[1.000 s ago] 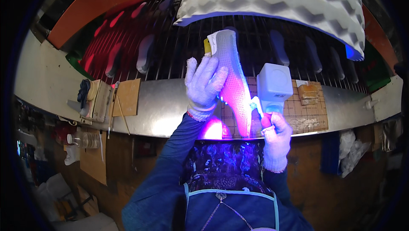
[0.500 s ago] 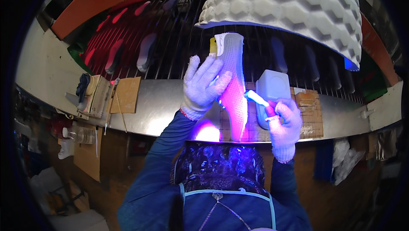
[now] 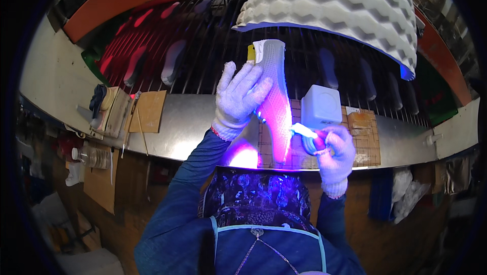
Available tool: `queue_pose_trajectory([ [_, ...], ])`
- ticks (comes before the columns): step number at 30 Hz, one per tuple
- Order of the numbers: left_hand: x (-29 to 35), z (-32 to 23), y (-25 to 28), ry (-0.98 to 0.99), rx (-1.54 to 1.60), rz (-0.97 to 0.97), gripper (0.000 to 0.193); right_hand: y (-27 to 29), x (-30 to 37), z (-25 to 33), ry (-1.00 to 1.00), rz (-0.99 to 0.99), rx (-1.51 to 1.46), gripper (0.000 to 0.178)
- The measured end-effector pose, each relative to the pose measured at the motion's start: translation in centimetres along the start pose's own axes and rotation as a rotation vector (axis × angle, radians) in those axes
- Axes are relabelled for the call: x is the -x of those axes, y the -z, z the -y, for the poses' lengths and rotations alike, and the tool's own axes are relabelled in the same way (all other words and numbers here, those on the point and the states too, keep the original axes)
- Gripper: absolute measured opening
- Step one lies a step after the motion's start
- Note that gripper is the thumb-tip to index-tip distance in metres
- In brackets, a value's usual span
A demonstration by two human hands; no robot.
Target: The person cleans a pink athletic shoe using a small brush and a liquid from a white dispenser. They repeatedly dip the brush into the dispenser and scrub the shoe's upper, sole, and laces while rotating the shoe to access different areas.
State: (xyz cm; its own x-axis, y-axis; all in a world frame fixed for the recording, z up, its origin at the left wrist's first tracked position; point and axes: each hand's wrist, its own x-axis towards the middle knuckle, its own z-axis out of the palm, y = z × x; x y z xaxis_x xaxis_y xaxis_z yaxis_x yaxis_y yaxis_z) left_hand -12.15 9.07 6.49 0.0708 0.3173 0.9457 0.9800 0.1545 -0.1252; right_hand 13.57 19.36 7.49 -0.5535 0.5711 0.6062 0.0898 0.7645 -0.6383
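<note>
A mesh shoe upper on a yellow last stands out over the bench, lit pink and violet, its toe toward me. My left hand, in a white knit glove, grips its left side, with the thumb across the mesh. My gloved right hand is closed round the handle of a brush. The brush's glowing white tip meets the upper's right edge near the toe. Behind the brush stands a white plastic container; its near part is partly hidden by my hand and the brush.
Shoe soles lie on the dark roller conveyor beyond the steel bench. A white hexagon-patterned cover overhangs at upper right. Cardboard lies at right; a box and thin sticks are at left.
The brush tip has slid along the upper's right edge toward the toe, with my right hand lower. The upper and my left hand have shifted slightly left in view.
</note>
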Motion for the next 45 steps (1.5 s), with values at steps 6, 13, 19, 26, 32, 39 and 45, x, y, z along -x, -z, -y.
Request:
queue_pose_trajectory([
  [6, -0.4, -0.4, 0.0, 0.030, -0.042, 0.009, 0.041, -0.2, -0.4, 0.2, -0.024, -0.047, -0.025, 0.021],
  [13, 0.1, -1.0, -0.3, 0.123, -0.014, 0.028, 0.040, -1.3, 0.1, -0.6, -0.213, -0.052, -0.338, 0.009],
  [19, 0.0, -1.4, -0.1, 0.194, -0.048, 0.093, 0.037, -2.9, 1.5, -0.3, -0.638, -0.064, -0.764, 0.005],
  [26, 1.3, -0.8, 0.3, 0.222, -0.056, 0.196, 0.031, -0.8, 4.1, 1.5, -0.638, -0.010, -0.633, 0.014],
  [32, 1.7, -1.0, 0.8, 0.253, -0.044, 0.258, 0.026, -2.3, 3.7, 1.1, -0.579, -0.061, -0.497, 0.011],
  [39, 2.1, -0.7, 0.7, 0.175, -0.139, 0.242, 0.029, -3.0, 1.7, -0.4, -0.321, -0.058, -0.141, 0.011],
  [45, 1.8, -0.2, 0.6, 0.158, -0.138, 0.241, 0.030, -2.5, 0.0, -0.3, -0.243, -0.037, -0.028, 0.012],
])
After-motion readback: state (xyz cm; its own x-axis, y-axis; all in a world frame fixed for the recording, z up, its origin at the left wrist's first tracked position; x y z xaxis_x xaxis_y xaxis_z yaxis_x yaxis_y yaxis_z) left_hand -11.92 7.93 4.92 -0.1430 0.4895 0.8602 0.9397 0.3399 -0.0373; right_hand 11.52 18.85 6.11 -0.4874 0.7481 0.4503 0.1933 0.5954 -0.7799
